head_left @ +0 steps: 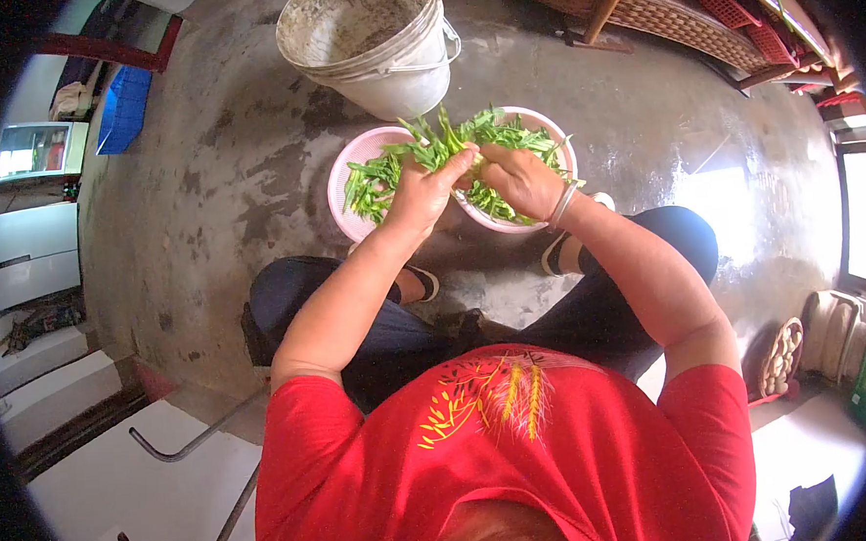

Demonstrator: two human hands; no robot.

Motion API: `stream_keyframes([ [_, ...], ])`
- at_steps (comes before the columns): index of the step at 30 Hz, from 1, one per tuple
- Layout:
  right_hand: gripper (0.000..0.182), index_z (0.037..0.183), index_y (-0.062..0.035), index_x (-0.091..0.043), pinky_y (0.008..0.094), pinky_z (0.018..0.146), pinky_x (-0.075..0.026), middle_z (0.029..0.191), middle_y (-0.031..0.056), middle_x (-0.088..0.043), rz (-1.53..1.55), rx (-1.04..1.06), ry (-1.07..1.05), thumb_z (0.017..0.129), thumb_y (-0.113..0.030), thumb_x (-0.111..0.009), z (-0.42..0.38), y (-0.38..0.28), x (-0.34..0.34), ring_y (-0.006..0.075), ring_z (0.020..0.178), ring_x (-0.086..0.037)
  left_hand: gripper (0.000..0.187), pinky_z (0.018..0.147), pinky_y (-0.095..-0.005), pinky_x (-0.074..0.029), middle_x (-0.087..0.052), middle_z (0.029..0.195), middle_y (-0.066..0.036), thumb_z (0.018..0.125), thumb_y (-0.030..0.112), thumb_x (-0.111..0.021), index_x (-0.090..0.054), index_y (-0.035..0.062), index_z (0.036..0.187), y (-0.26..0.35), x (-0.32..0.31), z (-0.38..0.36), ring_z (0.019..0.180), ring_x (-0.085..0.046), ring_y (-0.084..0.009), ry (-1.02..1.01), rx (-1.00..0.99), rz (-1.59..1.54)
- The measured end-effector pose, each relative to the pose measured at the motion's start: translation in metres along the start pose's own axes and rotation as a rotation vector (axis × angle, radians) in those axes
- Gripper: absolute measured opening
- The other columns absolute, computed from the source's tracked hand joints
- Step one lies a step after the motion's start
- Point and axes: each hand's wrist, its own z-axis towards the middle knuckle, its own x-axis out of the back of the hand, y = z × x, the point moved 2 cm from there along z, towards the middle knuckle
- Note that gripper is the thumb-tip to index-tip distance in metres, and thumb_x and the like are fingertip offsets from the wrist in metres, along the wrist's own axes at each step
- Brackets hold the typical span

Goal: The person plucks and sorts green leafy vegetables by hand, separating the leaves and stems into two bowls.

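Over two pink baskets on the floor, my left hand [423,190] is closed around a bunch of leafy greens [436,149], whose leaves point away from me. My right hand [523,179], with a bangle at the wrist, meets it at the stem end, fingers pinched on the same greens. Loose leaves [366,192] lie in the left basket [336,182]. The right basket [567,144] holds a fuller heap of greens [492,128], partly hidden by my right hand. The fingertips overlap, so the exact grip on the stems is hard to see.
A dirty white bucket [412,87] with a wire handle stands just beyond the baskets. Wicker furniture [680,27] is at the far right, a blue crate [124,110] at the far left. My knees flank the baskets. The concrete floor [203,185] looks damp in patches.
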Motion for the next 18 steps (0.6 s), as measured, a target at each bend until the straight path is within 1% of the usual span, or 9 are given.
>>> stream_keyframes([
  [3, 0.023, 0.085, 0.0003, -0.052, 0.0368, 0.055, -0.043, 0.066, 0.0148, -0.055, 0.221, -0.091, -0.069, 0.084, -0.02, -0.041, 0.003, 0.007, 0.002, 0.0282, 0.057, -0.053, 0.014, 0.063, -0.0231, -0.045, -0.061, 0.087, -0.004, 0.086, 0.011, -0.059, -0.061, 0.003, 0.097, 0.0, 0.0, 0.005, 0.074, -0.056, -0.0112, -0.006, 0.017, -0.203],
  [4, 0.024, 0.083, -0.0006, -0.051, 0.0296, 0.052, -0.039, 0.063, 0.0058, -0.049, 0.61, -0.399, -0.081, 0.084, -0.022, -0.04, 0.003, -0.002, 0.007, 0.0173, 0.055, -0.046, 0.015, 0.066, -0.0249, -0.046, -0.061, 0.089, -0.004, 0.086, 0.013, -0.059, -0.059, 0.0037, 0.097, -0.001, 0.0, 0.006, 0.077, -0.057, -0.0126, -0.018, 0.065, -0.334],
  [8, 0.019, 0.083, -0.0062, -0.052, 0.0258, 0.052, -0.038, 0.067, 0.0024, -0.047, 0.96, -0.43, 0.222, 0.086, -0.022, -0.041, 0.013, 0.002, 0.034, 0.0126, 0.057, -0.045, 0.014, 0.064, -0.0257, -0.047, -0.061, 0.087, -0.004, 0.085, 0.014, -0.06, -0.059, 0.0042, 0.095, -0.001, 0.008, 0.011, 0.073, -0.057, -0.013, 0.115, 0.16, -0.439],
  [12, 0.019, 0.09, -0.0047, -0.051, 0.025, 0.055, -0.039, 0.074, 0.0028, -0.05, 0.947, -0.37, 0.3, 0.087, -0.02, -0.041, 0.014, 0.0, 0.06, 0.012, 0.06, -0.046, 0.019, 0.053, -0.0261, -0.048, -0.059, 0.081, -0.003, 0.08, 0.017, -0.065, -0.057, 0.0065, 0.094, -0.066, 0.026, 0.041, 0.062, -0.056, -0.0113, 0.114, 0.173, -0.002],
  [13, 0.019, 0.091, -0.0045, -0.051, 0.0248, 0.055, -0.039, 0.074, 0.0027, -0.05, 0.93, -0.365, 0.306, 0.087, -0.019, -0.04, 0.012, -0.006, 0.065, 0.0118, 0.061, -0.046, 0.022, 0.053, -0.0294, -0.049, -0.062, 0.076, -0.008, 0.079, 0.021, -0.062, -0.059, 0.0033, 0.092, -0.081, 0.027, 0.052, 0.06, -0.057, -0.0138, 0.14, 0.269, 0.322],
  [15, 0.019, 0.092, -0.004, -0.052, 0.0243, 0.056, -0.039, 0.075, 0.0026, -0.05, 0.907, -0.35, 0.313, 0.087, -0.017, -0.039, 0.009, -0.014, 0.073, 0.0115, 0.061, -0.046, 0.037, 0.06, -0.0341, -0.05, -0.064, 0.076, -0.018, 0.078, 0.031, -0.061, -0.06, -0.0017, 0.094, -0.115, 0.032, 0.072, 0.066, -0.063, -0.0233, -0.022, 0.075, 0.688],
  [16, 0.019, 0.093, -0.0037, -0.052, 0.024, 0.056, -0.039, 0.074, 0.0025, -0.05, 0.901, -0.342, 0.313, 0.087, -0.016, -0.039, 0.008, -0.016, 0.076, 0.0114, 0.061, -0.046, 0.045, 0.069, -0.0389, -0.049, -0.063, 0.081, -0.025, 0.076, 0.036, -0.058, -0.059, -0.0039, 0.096, -0.117, 0.024, 0.076, 0.078, -0.063, -0.0332, 0.036, 0.028, 1.068],
  [17, 0.019, 0.093, -0.0035, -0.052, 0.0237, 0.056, -0.039, 0.074, 0.0025, -0.05, 0.895, -0.334, 0.311, 0.087, -0.015, -0.039, 0.007, -0.018, 0.079, 0.0113, 0.061, -0.046, 0.042, 0.078, -0.0406, -0.047, -0.062, 0.09, -0.024, 0.076, 0.034, -0.058, -0.059, 0.0001, 0.102, -0.122, 0.016, 0.082, 0.089, -0.06, -0.0356, -0.001, 0.208, 1.191],
  [18, 0.02, 0.094, -0.003, -0.052, 0.0225, 0.056, -0.038, 0.073, 0.0022, -0.05, 0.903, -0.323, 0.314, 0.087, -0.017, -0.038, 0.006, -0.02, 0.082, 0.0108, 0.06, -0.046, 0.042, 0.079, -0.0411, -0.047, -0.062, 0.093, -0.023, 0.076, 0.033, -0.058, -0.058, 0.0018, 0.104, -0.128, 0.008, 0.086, 0.091, -0.06, -0.0343, -0.014, 0.17, 1.231],
])
